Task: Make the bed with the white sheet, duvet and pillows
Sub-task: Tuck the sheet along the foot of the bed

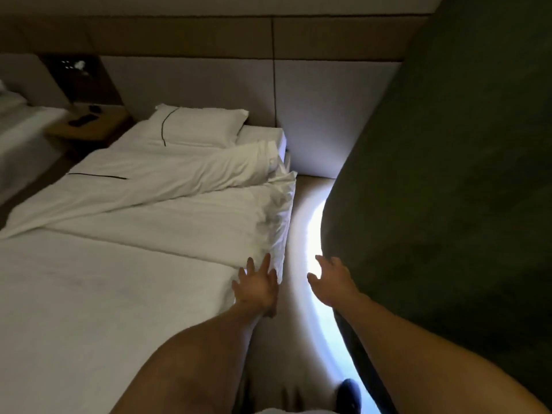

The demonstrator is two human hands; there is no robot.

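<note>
A bed with a white sheet (89, 294) fills the left of the view. A white duvet (167, 201) lies folded back and rumpled across its upper half, with a thin black stripe near its left edge. One white pillow (200, 124) lies at the head against the padded headboard. My left hand (257, 286) reaches with spread, straight fingers to the bed's right edge, touching the sheet just below the duvet's hanging corner. My right hand (330, 277) hovers open over the narrow floor gap beside the bed, fingers spread, holding nothing.
A dark green curtain (448, 204) hangs close on the right, with bright light spilling under it onto the floor (301, 222). A wooden nightstand (89, 124) with dark small items stands left of the bed. Another white bed (18, 130) shows at the far left.
</note>
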